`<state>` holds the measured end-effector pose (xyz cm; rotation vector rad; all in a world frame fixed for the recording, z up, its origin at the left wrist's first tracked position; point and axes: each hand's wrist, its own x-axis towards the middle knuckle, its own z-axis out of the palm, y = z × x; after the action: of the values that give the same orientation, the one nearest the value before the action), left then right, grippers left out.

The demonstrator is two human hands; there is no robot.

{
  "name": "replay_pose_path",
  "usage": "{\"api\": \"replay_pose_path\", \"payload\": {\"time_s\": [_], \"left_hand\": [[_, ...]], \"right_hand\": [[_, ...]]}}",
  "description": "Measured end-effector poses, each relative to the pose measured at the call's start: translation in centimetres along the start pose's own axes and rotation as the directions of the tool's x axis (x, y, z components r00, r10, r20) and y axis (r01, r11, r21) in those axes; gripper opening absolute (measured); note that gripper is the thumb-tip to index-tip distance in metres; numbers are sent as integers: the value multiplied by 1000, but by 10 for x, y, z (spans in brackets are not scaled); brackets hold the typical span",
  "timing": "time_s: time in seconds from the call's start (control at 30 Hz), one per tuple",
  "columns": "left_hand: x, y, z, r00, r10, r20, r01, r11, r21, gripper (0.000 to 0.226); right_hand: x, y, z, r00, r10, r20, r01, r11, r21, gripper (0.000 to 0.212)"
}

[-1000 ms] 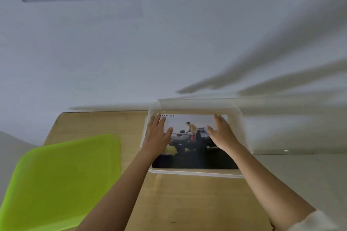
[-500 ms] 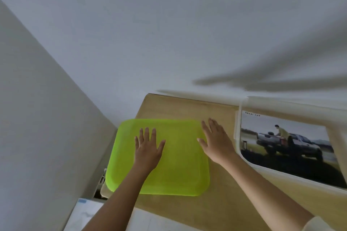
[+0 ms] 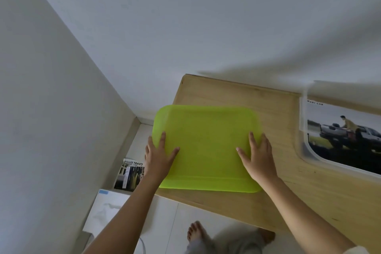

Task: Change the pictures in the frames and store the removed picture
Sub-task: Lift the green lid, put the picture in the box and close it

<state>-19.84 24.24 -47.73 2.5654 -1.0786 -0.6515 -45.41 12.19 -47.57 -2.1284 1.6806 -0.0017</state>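
Note:
A lime-green translucent lid [image 3: 206, 146] lies on the wooden table [image 3: 288, 181], its left edge overhanging the table's end. My left hand [image 3: 158, 154] rests on the lid's left side, fingers straight, the outer ones past the edge. My right hand [image 3: 257, 156] lies flat on the lid's right side with fingers spread. At the far right a clear plastic box [image 3: 303, 146] holds a picture of a pickup truck [image 3: 346, 136], lying flat inside it. No frame is in view.
On the floor to the left of the table lie another car picture reading "HILUX TRAVO" [image 3: 129, 175] and a white sheet [image 3: 105, 210]. A grey wall closes off the left. My bare foot [image 3: 195, 233] stands on the white floor below the table edge.
Both hands left the truck picture in the clear box and went left to the green lid. Since half a second ago they have spread out to the lid's two sides.

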Motion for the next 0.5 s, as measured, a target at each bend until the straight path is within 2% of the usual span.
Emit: {"api": "replay_pose_path", "payload": {"time_s": [0.1,0.27,0.5], "left_hand": [[4,-1,-3,1000,-20,1,20,993,-115,77],[-4,2,-11,998,-58,-26,54,986,-159,77],[-13,50,-38,984,-58,-166,16,970,-242,77]], "right_hand": [[0,-3,3,998,28,-48,-23,995,96,72],[2,-13,1,995,67,-68,-51,975,218,72],[16,-8,-50,987,6,-162,42,957,288,71]]}}
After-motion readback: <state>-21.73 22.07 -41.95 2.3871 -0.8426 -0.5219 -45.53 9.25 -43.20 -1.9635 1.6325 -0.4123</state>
